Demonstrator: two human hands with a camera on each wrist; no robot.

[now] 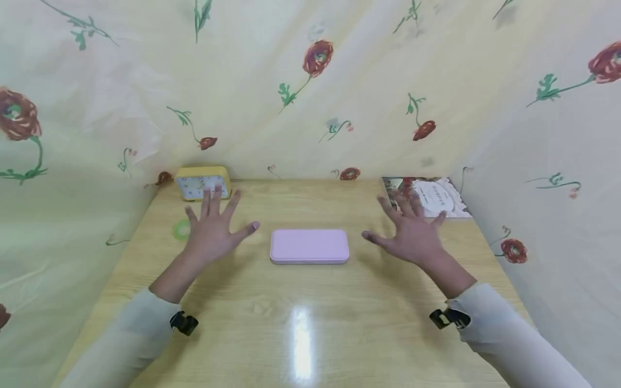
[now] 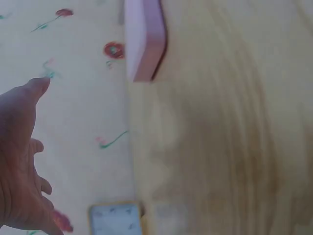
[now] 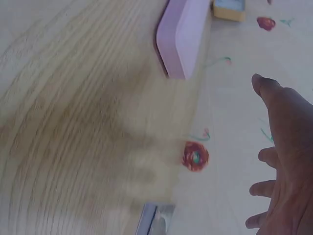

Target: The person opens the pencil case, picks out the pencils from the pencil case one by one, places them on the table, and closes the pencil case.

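Note:
A pale pink-purple flat case with rounded corners [image 1: 309, 247] lies on the wooden table between the two hands. To its left, my left hand [image 1: 212, 231] hovers over the table with fingers spread, holding nothing; its fingertips overlap the yellow clock [image 1: 201, 180] in the head view. My right hand [image 1: 412, 234] is spread in the same way to the right of the case, fingertips overlapping a printed booklet [image 1: 439, 198]. Both wrist views show the case too, its near end [image 2: 149, 44] beyond the left thumb and its other end [image 3: 181, 44] beyond the right thumb.
A green ring-shaped roll [image 1: 181, 230] lies by the left hand, partly hidden. The wooden table [image 1: 252, 323] meets a flower-printed cloth [image 1: 262, 81] at the back and both sides. Light glares off the tabletop near the front. A black strap device [image 1: 184, 323] sits on each wrist.

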